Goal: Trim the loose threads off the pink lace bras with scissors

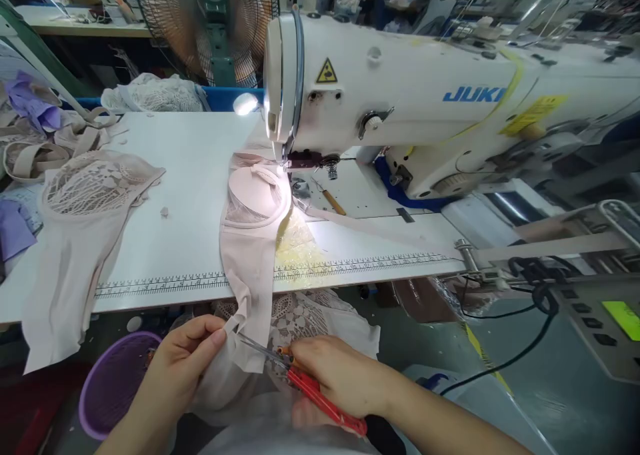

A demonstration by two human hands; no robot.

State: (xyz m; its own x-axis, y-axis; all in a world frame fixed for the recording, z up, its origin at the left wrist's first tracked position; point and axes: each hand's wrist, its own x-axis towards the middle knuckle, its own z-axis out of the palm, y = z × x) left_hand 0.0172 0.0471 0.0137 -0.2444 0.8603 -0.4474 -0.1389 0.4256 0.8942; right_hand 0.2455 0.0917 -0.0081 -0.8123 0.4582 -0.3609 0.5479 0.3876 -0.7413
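A pale pink bra lies under the sewing machine's needle, its cup on the table and its wing hanging over the front edge. My left hand pinches the edge of that wing between thumb and fingers. In my right hand is a pair of scissors with red handles. Their blades point left and reach the fabric close to my left fingertips. A small orange piece shows by my right fingers; I cannot make out what it is. More lace fabric hangs below the table edge, behind my hands.
The white sewing machine stands over the table. Another lace bra piece lies at left, beside purple and beige scraps. A purple basket is below left. An elastic band runs from the right; a fan stands behind.
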